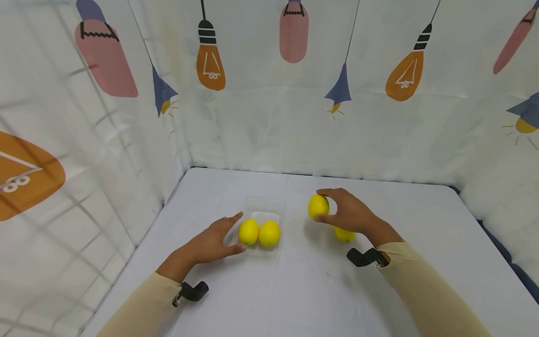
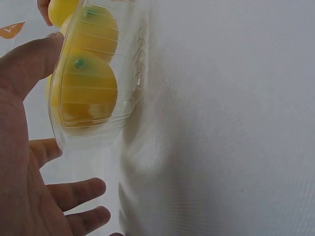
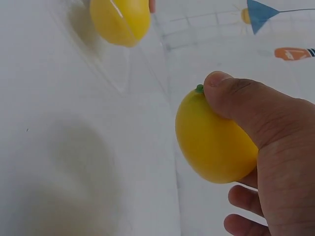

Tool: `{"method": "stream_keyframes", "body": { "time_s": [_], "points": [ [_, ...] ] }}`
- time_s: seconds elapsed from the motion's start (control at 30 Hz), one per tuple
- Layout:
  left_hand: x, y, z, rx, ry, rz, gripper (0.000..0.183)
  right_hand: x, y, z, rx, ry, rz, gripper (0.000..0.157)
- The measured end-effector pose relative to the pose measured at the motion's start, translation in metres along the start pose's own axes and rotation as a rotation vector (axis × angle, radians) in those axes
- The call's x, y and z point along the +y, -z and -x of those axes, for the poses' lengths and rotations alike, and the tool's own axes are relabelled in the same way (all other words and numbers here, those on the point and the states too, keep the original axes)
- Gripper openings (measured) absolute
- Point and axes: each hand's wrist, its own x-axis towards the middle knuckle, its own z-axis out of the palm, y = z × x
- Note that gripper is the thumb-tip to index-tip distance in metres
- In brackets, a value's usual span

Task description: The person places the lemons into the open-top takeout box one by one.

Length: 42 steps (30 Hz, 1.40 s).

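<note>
My right hand pinches a yellow lemon between thumb and fingers, above the table to the right of a clear plastic container. The green stem tip of this lemon shows beside the thumb in the right wrist view. Another lemon lies on the table below that hand, partly hidden by it. Inside the container, two lemons sit side by side. My left hand is spread at the container's left side, thumb and fingers apart, with fingertips right at the rim in the left wrist view.
A white cloth covers the table. White curtains printed with lamps and bulbs hang behind it and along the left side. Black wrist mounts stick out from both sleeves.
</note>
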Motion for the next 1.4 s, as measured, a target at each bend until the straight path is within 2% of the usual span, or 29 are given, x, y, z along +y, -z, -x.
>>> {"method": "stream_keyframes", "body": {
  "time_s": [0.6,0.83,1.4],
  "points": [
    [0.001,0.0,0.0,-0.002,-0.002,0.012,0.103,-0.025,-0.019,-0.018,-0.021,0.018,-0.027,0.082],
    [0.0,-0.001,0.0,-0.002,0.004,0.022,0.104,-0.034,-0.028,-0.028,-0.021,0.057,-0.007,0.081],
    [0.0,0.001,0.001,-0.007,0.005,0.019,0.103,-0.06,-0.043,-0.048,-0.04,0.076,0.015,0.08]
  ]
}}
